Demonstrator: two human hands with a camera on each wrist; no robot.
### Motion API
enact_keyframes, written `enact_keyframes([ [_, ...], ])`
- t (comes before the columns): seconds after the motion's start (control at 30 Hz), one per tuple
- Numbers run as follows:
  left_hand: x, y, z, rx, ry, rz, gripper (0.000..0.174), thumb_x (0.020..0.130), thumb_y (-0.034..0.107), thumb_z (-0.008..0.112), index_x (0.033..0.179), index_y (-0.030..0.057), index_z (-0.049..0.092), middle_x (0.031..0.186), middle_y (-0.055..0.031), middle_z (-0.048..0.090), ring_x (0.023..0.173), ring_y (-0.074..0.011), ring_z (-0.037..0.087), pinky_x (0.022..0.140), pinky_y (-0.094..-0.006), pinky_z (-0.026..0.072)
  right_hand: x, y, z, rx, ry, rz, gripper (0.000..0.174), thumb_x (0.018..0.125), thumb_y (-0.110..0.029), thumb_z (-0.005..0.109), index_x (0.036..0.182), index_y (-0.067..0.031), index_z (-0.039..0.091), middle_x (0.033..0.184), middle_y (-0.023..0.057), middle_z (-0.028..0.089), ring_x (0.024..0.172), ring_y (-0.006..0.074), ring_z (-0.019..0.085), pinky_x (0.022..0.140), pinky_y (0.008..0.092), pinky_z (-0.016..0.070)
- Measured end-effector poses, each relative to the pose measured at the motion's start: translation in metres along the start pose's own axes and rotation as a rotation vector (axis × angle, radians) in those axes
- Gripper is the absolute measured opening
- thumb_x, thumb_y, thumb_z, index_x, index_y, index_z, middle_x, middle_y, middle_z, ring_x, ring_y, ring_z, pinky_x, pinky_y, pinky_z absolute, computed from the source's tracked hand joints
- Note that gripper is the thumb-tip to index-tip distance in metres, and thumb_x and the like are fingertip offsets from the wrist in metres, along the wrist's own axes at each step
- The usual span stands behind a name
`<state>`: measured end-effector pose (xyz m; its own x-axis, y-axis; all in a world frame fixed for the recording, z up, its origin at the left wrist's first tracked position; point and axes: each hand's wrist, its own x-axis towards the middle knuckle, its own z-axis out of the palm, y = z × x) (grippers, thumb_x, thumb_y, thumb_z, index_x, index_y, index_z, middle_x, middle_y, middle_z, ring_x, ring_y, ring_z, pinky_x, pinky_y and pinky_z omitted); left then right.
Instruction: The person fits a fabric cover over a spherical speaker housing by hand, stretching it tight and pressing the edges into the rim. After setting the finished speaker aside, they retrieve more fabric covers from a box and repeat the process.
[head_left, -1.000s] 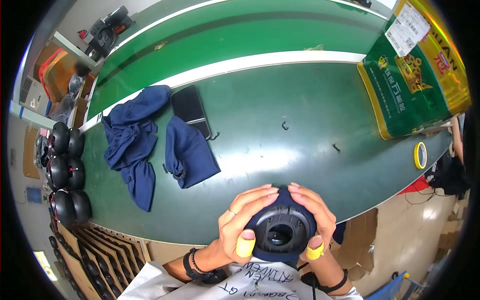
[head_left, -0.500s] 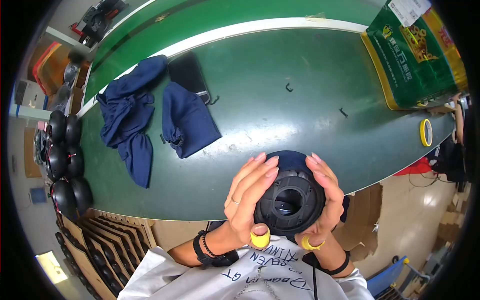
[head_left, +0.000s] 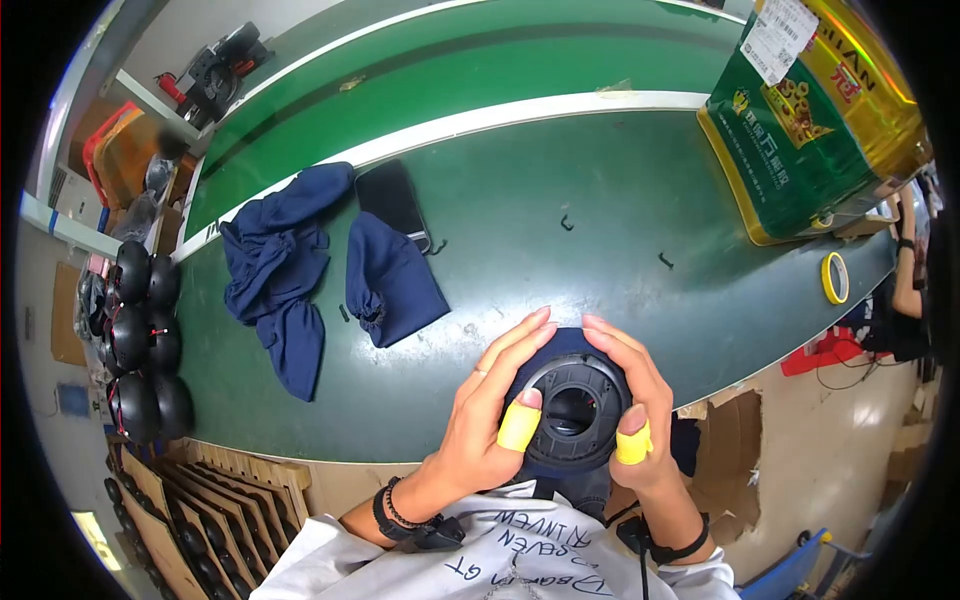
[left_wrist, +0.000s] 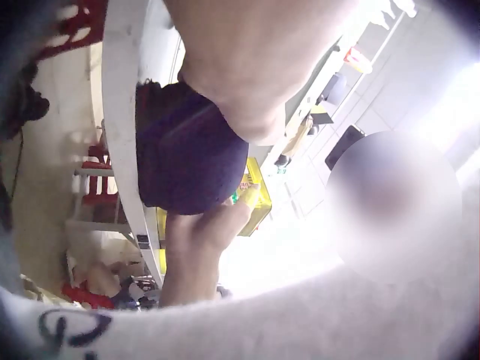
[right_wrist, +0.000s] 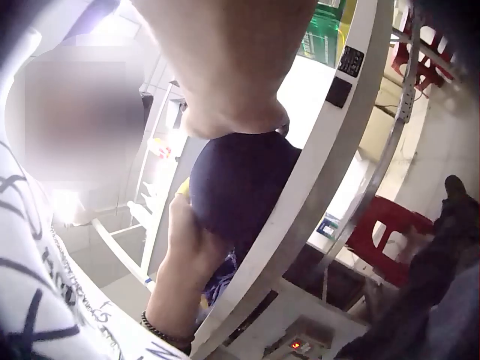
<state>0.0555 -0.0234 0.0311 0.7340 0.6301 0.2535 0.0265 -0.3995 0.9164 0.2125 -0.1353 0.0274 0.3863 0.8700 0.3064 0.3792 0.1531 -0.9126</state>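
Both hands hold a round black plastic ring-shaped part [head_left: 572, 410], with a dark opening in its middle and navy cloth [head_left: 556, 345] around its outside. My left hand [head_left: 490, 415] grips its left side, fingers curved over the far edge and the yellow-wrapped thumb on the near face. My right hand [head_left: 640, 400] holds the other side the same way, its thumb also wrapped in yellow. In the left wrist view the cloth's smooth dark outer side [left_wrist: 191, 154] bulges between the hands. The right wrist view shows that cloth-covered side [right_wrist: 240, 180] near the table edge.
Navy cloth pieces [head_left: 280, 270] and a folded navy cloth piece [head_left: 400, 290] lie on the green table [head_left: 520, 270], beside a black phone-like slab [head_left: 390, 200]. A large green-and-yellow can [head_left: 800, 150] and a yellow tape roll [head_left: 834, 278] are at right. Black wheels [head_left: 130, 335] stack at left.
The round part turned and shifted slightly between the hands, its open face staying toward the body. The left thumb has moved onto its face. The camera view dipped and rose again.
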Motion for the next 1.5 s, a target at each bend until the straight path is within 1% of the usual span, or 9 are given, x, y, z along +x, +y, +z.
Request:
enact_keyframes([
  [0.27, 0.0, 0.026, -0.012, 0.325, -0.058, -0.117, 0.049, 0.1, 0.016, 0.056, 0.146, -0.0014, 0.049, 0.14, -0.0256, 0.057, 0.13, -0.0407, 0.056, 0.115, -0.0446, 0.0383, -0.011, -0.014, 0.001, -0.073, 0.276, 0.056, 0.065, 0.106, -0.051, 0.046, 0.132, 0.0079, 0.059, 0.129, 0.0269, 0.064, 0.122, 0.0407, 0.062, 0.106, 0.0452, 0.0457],
  [0.4, 0.003, 0.032, -0.025, 0.227, -0.221, -0.252, 0.059, 0.097, 0.016, 0.065, 0.149, -0.0004, 0.043, 0.138, -0.0271, 0.055, 0.125, -0.0443, 0.058, 0.108, -0.0451, 0.0441, -0.023, -0.041, -0.029, -0.159, -0.078, 0.63, 0.056, 0.099, -0.031, 0.066, 0.138, 0.0074, 0.053, 0.124, 0.0286, 0.064, 0.114, 0.0372, 0.065, 0.098, 0.041, 0.0514],
  [0.53, -0.004, 0.018, -0.023, -0.038, -0.085, -0.155, 0.07, 0.089, 0.007, 0.073, 0.151, -0.0013, 0.042, 0.149, -0.0262, 0.047, 0.139, -0.0419, 0.048, 0.118, -0.046, 0.0362, -0.028, -0.04, -0.026, -0.209, 0.087, 0.248, 0.066, 0.083, -0.022, 0.084, 0.138, 0.0042, 0.056, 0.136, 0.0254, 0.059, 0.121, 0.039, 0.063, 0.101, 0.0439, 0.0513],
  [0.63, -0.008, -0.003, -0.03, 0.194, 0.024, 0.382, 0.079, 0.079, 0.007, 0.083, 0.147, 0.0024, 0.044, 0.15, -0.0243, 0.04, 0.143, -0.0452, 0.042, 0.119, -0.0525, 0.036, -0.022, -0.018, -0.016, -0.343, 0.201, -0.357, 0.053, 0.082, -0.012, 0.082, 0.132, -0.013, 0.064, 0.14, 0.0185, 0.058, 0.13, 0.0356, 0.058, 0.108, 0.0492, 0.0483],
  [0.73, -0.018, -0.017, -0.043, 0.31, -0.077, 0.481, 0.077, 0.078, 0.01, 0.086, 0.143, 0.0043, 0.045, 0.144, -0.0218, 0.043, 0.142, -0.0448, 0.043, 0.118, -0.0533, 0.039, -0.034, 0.016, -0.017, -0.653, 0.009, -0.614, 0.046, 0.082, -0.01, 0.081, 0.125, -0.0184, 0.068, 0.14, 0.0123, 0.059, 0.132, 0.0336, 0.056, 0.11, 0.0467, 0.0474],
  [1.0, -0.024, -0.001, -0.07, 0.13, 0.19, 0.181, 0.048, 0.079, 0.009, 0.08, 0.119, 0.0, 0.055, 0.119, -0.017, 0.055, 0.106, -0.027, 0.059, 0.089, -0.0379, 0.0515, -0.042, -0.016, -0.05, -0.386, 0.136, -0.225, 0.047, 0.075, -0.013, 0.089, 0.111, -0.0025, 0.061, 0.115, 0.016, 0.064, 0.102, 0.0303, 0.068, 0.085, 0.0384, 0.0572],
  [1.1, 0.01, 0.02, -0.071, 0.083, 0.116, -0.033, 0.05, 0.089, 0.01, 0.07, 0.134, 0.0032, 0.049, 0.131, -0.0113, 0.049, 0.125, -0.0226, 0.051, 0.101, -0.0375, 0.0476, -0.025, -0.033, -0.077, -0.151, 0.039, 0.161, 0.035, 0.087, -0.011, 0.076, 0.116, 0.0007, 0.059, 0.116, 0.0178, 0.065, 0.104, 0.0262, 0.067, 0.084, 0.0376, 0.0558],
  [1.27, 0.055, -0.015, -0.05, -0.064, -0.051, -0.245, 0.065, 0.102, 0.023, 0.063, 0.155, 0.0022, 0.032, 0.158, -0.0204, 0.037, 0.147, -0.0326, 0.038, 0.12, -0.0439, 0.033, 0.013, -0.017, -0.056, -0.145, 0.046, 0.213, 0.061, 0.094, -0.018, 0.071, 0.144, 0.0021, 0.042, 0.139, 0.0238, 0.055, 0.129, 0.0334, 0.057, 0.103, 0.0439, 0.0495],
  [1.5, 0.053, -0.029, -0.038, -0.011, -0.251, -0.126, 0.066, 0.098, 0.024, 0.066, 0.151, -0.0031, 0.037, 0.148, -0.0282, 0.047, 0.143, -0.0382, 0.044, 0.12, -0.0427, 0.0329, 0.036, -0.006, -0.029, -0.032, -0.164, 0.388, 0.081, 0.091, -0.032, 0.078, 0.147, 0.01, 0.037, 0.143, 0.0334, 0.051, 0.14, 0.0372, 0.049, 0.112, 0.0447, 0.0446],
])
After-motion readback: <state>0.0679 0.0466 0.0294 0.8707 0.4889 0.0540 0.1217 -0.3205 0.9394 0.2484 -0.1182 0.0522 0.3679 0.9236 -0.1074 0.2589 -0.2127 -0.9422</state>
